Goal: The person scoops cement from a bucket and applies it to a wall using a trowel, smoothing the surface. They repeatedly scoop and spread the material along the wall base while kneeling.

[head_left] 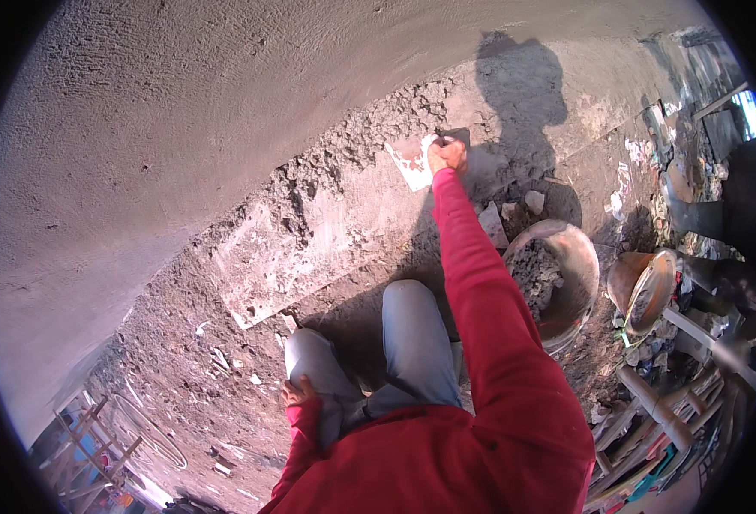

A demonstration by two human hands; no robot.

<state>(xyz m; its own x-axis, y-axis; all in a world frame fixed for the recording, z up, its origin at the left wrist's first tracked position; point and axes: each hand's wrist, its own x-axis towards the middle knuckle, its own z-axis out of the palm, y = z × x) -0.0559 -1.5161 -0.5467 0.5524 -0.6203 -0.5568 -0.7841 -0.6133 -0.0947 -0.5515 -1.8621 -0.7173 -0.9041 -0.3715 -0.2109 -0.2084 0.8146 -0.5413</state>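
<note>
R hand [448,155] grip's clamped on flat, white-smeared trowel [411,171] nr rough grey mortar [357,141]; L hand [299,391] on faded-blue denim leg [322,364], can't tell its grip.

A board [339,236] lies on the ground [181,317]; beyond it rises a wall [181,111], with mortar [297,197] along the board's far side. Toward the board's right end is the right hand [451,156], holding a trowel [410,169]. Right of the board stands a mortar-filled bucket [579,270], then another container [644,287]. Before the board, the left hand [298,391] rests on the left thigh [320,364].
</note>
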